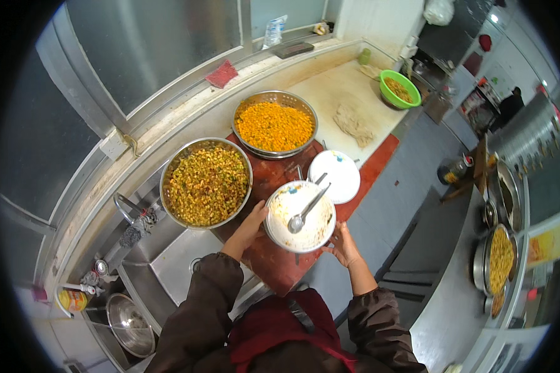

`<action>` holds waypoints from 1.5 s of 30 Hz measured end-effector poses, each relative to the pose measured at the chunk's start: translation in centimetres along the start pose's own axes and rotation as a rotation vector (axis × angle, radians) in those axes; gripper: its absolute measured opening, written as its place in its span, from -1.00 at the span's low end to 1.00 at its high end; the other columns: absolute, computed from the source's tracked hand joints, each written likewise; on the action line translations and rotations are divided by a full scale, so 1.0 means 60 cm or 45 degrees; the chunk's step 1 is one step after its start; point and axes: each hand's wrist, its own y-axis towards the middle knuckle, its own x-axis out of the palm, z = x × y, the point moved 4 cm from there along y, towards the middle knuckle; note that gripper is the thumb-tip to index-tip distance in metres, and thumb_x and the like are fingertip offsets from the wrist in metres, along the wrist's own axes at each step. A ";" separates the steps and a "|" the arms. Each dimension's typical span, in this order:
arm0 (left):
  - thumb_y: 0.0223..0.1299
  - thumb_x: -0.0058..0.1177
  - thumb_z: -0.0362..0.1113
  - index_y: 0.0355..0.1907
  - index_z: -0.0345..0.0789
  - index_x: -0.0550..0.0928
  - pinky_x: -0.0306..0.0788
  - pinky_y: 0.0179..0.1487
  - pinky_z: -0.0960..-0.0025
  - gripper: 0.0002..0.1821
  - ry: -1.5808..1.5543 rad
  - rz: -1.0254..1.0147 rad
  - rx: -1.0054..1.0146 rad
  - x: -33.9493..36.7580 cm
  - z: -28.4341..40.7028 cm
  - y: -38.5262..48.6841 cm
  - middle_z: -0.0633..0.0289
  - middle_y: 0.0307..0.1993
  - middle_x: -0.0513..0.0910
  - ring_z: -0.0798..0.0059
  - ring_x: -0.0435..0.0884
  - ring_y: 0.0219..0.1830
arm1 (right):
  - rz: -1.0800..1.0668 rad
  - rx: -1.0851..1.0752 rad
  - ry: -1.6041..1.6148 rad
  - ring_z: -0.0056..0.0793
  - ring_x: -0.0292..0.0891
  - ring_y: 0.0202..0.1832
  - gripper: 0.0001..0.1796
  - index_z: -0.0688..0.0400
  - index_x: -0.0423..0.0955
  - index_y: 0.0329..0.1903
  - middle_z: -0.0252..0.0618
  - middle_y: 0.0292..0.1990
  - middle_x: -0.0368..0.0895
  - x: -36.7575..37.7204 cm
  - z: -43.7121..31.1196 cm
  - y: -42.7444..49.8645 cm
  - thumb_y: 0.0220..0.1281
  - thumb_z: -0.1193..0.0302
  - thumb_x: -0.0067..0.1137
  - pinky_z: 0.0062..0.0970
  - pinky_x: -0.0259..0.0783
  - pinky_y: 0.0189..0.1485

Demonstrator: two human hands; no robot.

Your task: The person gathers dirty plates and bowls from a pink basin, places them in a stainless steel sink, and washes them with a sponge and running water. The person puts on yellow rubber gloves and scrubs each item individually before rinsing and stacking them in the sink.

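A white bowl [280, 233], smeared inside with food residue, is between my two hands over the red-brown board [275, 265]. My left hand [251, 226] holds its left rim, and my right hand [345, 247] holds the lower right side. Inside the bowl lies a metal serving spoon [303, 217], its handle pointing up and right. Just beyond is a second round white dish [338, 179], partly hidden by the bowl. To the left stands a steel bowl of mixed chopped food [207, 184]. Behind, a perforated steel colander [310, 105] is heaped with orange diced food [275, 126].
A steel sink [172, 261] with a curved faucet [126, 205] lies left. On the pale counter [308, 86] are a crumpled cloth [352, 126] and a green basin of food [415, 95]. At right, a steel counter [448, 289] bears a food-filled pan [480, 265].
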 end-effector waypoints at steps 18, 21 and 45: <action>0.35 0.01 0.10 0.53 -0.35 0.07 -0.08 0.56 0.27 -0.12 -0.329 0.152 0.323 0.039 -0.046 0.013 0.12 0.49 0.18 0.33 0.08 0.53 | -0.436 0.149 -0.042 -0.28 0.10 0.50 -0.09 0.04 -0.02 0.56 -0.26 0.51 0.11 -0.028 -0.014 0.110 0.41 -0.28 -0.20 -0.20 0.10 0.50; 0.36 -0.01 0.09 0.54 -0.36 0.06 -0.12 0.57 0.27 -0.13 -0.329 0.279 0.327 0.058 -0.062 -0.020 0.11 0.50 0.16 0.32 0.04 0.55 | -0.553 0.100 -0.127 -0.27 0.11 0.50 -0.11 0.04 -0.02 0.56 -0.26 0.51 0.13 -0.038 -0.011 0.113 0.42 -0.28 -0.22 -0.20 0.12 0.49; 0.45 -0.10 0.03 0.51 -0.33 0.11 -0.02 0.54 0.31 -0.26 -0.976 1.275 0.621 -0.073 -0.284 -0.754 0.14 0.47 0.21 0.37 0.13 0.50 | -1.188 0.724 -0.820 -0.21 0.19 0.45 -0.11 0.10 0.09 0.51 -0.20 0.46 0.23 0.515 0.278 -0.156 0.41 -0.28 -0.18 -0.13 0.19 0.44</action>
